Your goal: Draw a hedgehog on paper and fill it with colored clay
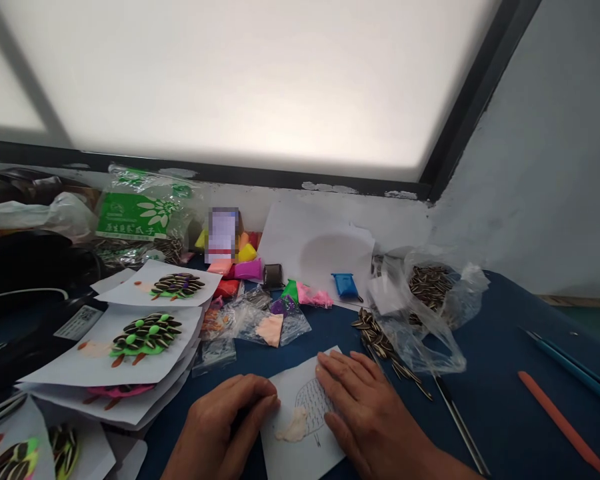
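A white paper sheet (280,460) lies in front of me with a line drawing of a scaly, rounded body and small legs. Pale peach clay (294,427) is spread over the drawing's lower left part. My left hand (227,423) is at the sheet's left edge, thumb and forefinger pinched together; anything between them is hidden. Flat on the sheet's right side rests my right hand (363,407), fingers stretched out and covering part of the drawing. Loose striped sunflower seeds (380,340) lie just beyond my right hand.
Finished seed-and-clay pictures (147,333) are stacked at left. Coloured clay packets (247,269) and a blue packet (346,287) lie behind. A clear bag of seeds (430,287) sits at right, near a pen (457,420), an orange tool (560,420) and a blue tool (580,367).
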Available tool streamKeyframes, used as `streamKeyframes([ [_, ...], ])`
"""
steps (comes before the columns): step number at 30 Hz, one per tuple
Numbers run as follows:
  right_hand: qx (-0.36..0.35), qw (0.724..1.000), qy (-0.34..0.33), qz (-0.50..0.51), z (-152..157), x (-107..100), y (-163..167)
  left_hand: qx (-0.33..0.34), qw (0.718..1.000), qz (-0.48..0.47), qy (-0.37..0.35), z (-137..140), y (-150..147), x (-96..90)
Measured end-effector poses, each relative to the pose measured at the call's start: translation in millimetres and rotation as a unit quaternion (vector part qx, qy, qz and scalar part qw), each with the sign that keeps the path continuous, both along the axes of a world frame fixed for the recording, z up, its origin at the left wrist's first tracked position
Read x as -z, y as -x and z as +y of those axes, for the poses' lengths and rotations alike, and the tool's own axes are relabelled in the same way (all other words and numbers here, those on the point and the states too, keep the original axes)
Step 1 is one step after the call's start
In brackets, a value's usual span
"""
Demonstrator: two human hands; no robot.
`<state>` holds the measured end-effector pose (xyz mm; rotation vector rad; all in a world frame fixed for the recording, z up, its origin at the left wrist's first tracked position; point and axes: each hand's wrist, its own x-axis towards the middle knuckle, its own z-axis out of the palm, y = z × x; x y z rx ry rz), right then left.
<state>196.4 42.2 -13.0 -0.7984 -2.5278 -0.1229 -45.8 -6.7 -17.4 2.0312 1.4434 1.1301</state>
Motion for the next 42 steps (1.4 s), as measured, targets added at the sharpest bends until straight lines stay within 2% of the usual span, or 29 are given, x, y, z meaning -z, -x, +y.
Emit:
streamKeyframes([
  [2,0.007,0.998,0.011,-0.061,-1,-7,0,0.0,1.0,0.002,0.001,1,0,-0.1],
  [7,0.012,0.998,0.029,-0.057,0,-21,0,0.004,1.0,0.0,-0.004,0,-3,-0.5],
  [9,0.025,0.996,0.054,-0.061,7,-22,-2,0.011,1.0,-0.009,-0.025,0,-5,-0.4],
  [11,0.043,0.995,0.04,-0.077,14,-21,-4,0.016,0.999,-0.011,-0.042,1,-6,-0.2],
  [15,0.021,0.992,0.059,-0.106,19,-20,-3,0.025,0.999,0.001,-0.036,1,-6,0.5],
  [23,0.026,0.989,0.081,-0.118,-1,-32,1,0.008,1.0,0.023,-0.008,1,-2,-3.4],
  [27,-0.029,0.994,0.078,-0.075,-6,-25,1,0.009,0.998,0.056,-0.004,2,-2,-5.3],
  [31,-0.082,0.993,0.082,-0.029,-13,-21,3,0.006,0.993,0.097,-0.061,1,-3,1.4],
  [36,-0.076,0.991,0.108,-0.022,-16,-21,5,0.025,0.983,0.141,-0.118,-1,-3,8.8],
  [42,-0.079,0.989,0.12,-0.029,-15,-21,5,0.031,0.975,0.164,-0.144,0,-4,2.3],
])
